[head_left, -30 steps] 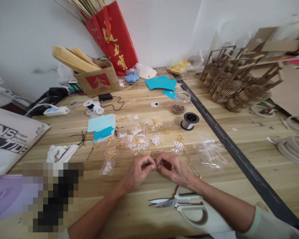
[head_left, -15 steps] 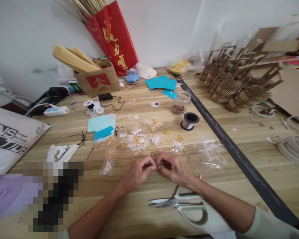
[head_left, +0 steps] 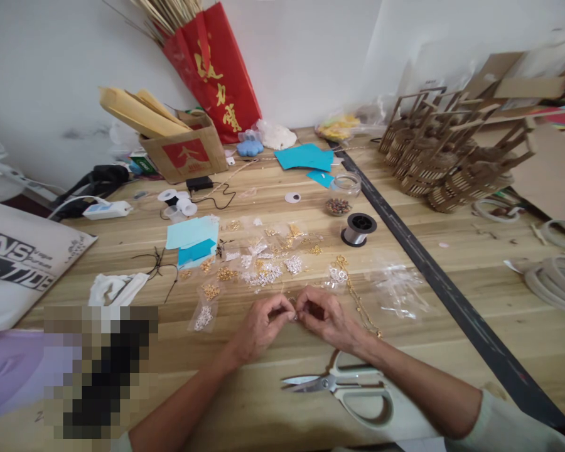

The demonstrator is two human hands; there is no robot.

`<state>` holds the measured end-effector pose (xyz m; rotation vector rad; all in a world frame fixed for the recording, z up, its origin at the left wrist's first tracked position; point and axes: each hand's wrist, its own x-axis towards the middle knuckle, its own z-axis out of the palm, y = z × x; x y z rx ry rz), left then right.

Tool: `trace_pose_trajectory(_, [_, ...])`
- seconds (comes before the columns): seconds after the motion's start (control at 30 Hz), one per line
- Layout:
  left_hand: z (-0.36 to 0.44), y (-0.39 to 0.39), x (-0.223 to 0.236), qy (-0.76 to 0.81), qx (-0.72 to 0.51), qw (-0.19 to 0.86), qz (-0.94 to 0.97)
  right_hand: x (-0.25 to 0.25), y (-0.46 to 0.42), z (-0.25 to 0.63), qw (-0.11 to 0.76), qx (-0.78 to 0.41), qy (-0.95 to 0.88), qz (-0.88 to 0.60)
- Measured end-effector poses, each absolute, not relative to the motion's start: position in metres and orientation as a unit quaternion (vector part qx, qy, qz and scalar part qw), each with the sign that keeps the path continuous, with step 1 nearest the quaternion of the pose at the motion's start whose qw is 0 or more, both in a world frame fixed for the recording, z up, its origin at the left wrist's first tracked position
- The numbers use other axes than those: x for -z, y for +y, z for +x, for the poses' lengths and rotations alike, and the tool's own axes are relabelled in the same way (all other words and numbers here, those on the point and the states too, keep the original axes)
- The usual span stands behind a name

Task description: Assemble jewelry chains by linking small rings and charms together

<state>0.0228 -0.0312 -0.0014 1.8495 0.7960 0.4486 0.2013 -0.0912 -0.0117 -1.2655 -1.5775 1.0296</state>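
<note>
My left hand (head_left: 267, 320) and my right hand (head_left: 324, 316) meet fingertip to fingertip low over the wooden table, each closed in a pinch. Something tiny and shiny sits between the fingertips, too small to make out. Just beyond the hands lie loose silver beads (head_left: 266, 274) and several small clear packets of gold beads (head_left: 226, 274). A gold chain (head_left: 356, 300) runs beside my right hand, next to a packet of silver rings (head_left: 335, 275). Light-handled scissors (head_left: 329, 383) rest under my right forearm, blades pointing left.
Behind the beads stand a spool of wire (head_left: 358, 230) and a clear jar of beads (head_left: 341, 198). Clear plastic bags (head_left: 399, 290) lie to the right, before a dark strip (head_left: 428, 270). Wooden lantern-like baskets (head_left: 445, 157) stand back right; a red bag (head_left: 216, 75) leans on the wall.
</note>
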Motion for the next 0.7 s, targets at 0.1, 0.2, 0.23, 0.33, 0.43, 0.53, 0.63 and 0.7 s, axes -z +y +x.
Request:
trace_pose_trajectory(0.1, [0.024, -0.031, -0.001, 0.346, -0.211, 0.523, 0.75, 0.016, -0.091, 0.202, 0.42, -0.436, -0.615, -0.505])
trace_pose_trajectory(0.2, [0.025, -0.031, -0.004, 0.361, -0.228, 0.519, 0.741, 0.017, -0.092, 0.203, 0.42, -0.458, -0.61, -0.492])
trace_pose_trajectory(0.23, [0.024, -0.031, -0.004, 0.364, -0.23, 0.514, 0.742, 0.015, -0.092, 0.204, 0.42, -0.46, -0.612, -0.487])
trace_pose_trajectory(0.33, [0.024, -0.031, -0.003, 0.37, -0.235, 0.497, 0.749, 0.005, -0.094, 0.209, 0.425, -0.472, -0.617, -0.464])
trace_pose_trajectory(0.43, [0.023, -0.03, -0.003, 0.373, -0.23, 0.499, 0.748, -0.006, -0.094, 0.216, 0.42, -0.565, -0.586, -0.401])
trace_pose_trajectory(0.53, [0.023, -0.029, -0.004, 0.361, -0.228, 0.536, 0.728, -0.009, -0.092, 0.222, 0.424, -0.633, -0.533, -0.368])
trace_pose_trajectory(0.63, [0.021, -0.027, -0.002, 0.34, -0.237, 0.588, 0.694, -0.005, -0.088, 0.224, 0.447, -0.673, -0.466, -0.361])
trace_pose_trajectory(0.7, [0.02, -0.024, 0.001, 0.337, -0.239, 0.608, 0.678, -0.002, -0.085, 0.226, 0.47, -0.694, -0.417, -0.352])
